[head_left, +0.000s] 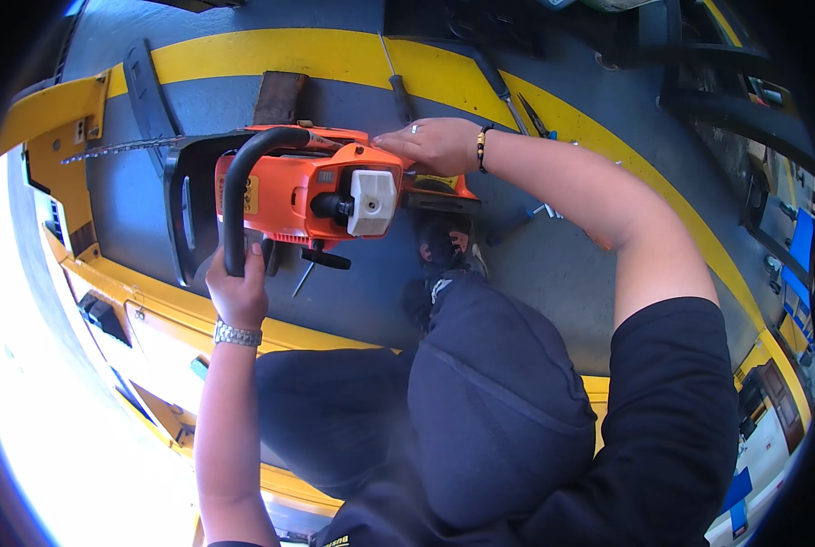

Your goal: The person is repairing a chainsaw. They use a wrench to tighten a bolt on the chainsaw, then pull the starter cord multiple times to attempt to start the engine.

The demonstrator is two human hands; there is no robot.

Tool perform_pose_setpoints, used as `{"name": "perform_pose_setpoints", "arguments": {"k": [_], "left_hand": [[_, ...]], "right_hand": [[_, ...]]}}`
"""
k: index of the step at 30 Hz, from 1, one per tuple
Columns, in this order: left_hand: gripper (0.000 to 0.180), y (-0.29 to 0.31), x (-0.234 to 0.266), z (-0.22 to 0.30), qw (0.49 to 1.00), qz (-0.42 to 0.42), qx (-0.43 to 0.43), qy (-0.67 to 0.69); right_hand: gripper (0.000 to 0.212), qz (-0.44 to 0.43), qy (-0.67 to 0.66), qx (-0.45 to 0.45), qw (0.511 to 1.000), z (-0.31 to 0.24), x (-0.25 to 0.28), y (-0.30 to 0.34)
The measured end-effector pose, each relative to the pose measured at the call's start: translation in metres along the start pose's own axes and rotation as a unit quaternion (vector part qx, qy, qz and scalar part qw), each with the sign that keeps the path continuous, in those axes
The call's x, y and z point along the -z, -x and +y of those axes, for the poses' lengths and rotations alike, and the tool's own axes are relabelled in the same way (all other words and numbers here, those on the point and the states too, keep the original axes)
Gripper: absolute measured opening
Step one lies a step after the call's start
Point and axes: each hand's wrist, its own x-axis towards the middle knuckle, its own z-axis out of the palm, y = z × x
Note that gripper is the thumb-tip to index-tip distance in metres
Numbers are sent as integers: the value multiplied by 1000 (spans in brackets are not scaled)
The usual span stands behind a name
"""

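An orange chainsaw (280, 191) with a black front handle and a white cover on its upper side is in front of me. Its guide bar and chain (120, 148) point left. My left hand (240, 287) is closed round the lower end of the front handle (234, 205). At the saw's rear, my right hand (433, 146) lies over the far side with its fingers curled onto the rear handle area; the fingertips are partly hidden. A black guard (184, 214) stands between the front handle and the bar.
On the dark floor beyond the saw lie a long black bar cover (147, 100), a dark block (280, 96), a screwdriver (400, 96), a black-handled tool (494, 77) and pliers (532, 116). More tools (517, 223) lie right of my shoe (448, 246). A yellow frame (65, 182) borders the left.
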Motion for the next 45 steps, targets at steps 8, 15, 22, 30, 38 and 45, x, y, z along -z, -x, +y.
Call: {"name": "perform_pose_setpoints", "arguments": {"k": [8,15,22,30,38,45], "left_hand": [[24,1,8,7,999,-34,29,16],[29,2,2,2,1000,-6,3,21],[30,2,6,4,999,-21,15,21],[28,1,6,1,998,-35,35,49],[30,1,4,2,999,-34,22,31],[34,4,10,0,999,-31,16,35]], "right_hand": [[70,-13,20,18,1000,-9,14,1],[71,34,7,-3,999,-11,-6,7],[67,43,35,35,998,-1,5,3],[68,15,34,10,999,-10,14,4],[66,25,45,2,999,-9,9,5],[59,61,55,33,996,-18,17,2]]}}
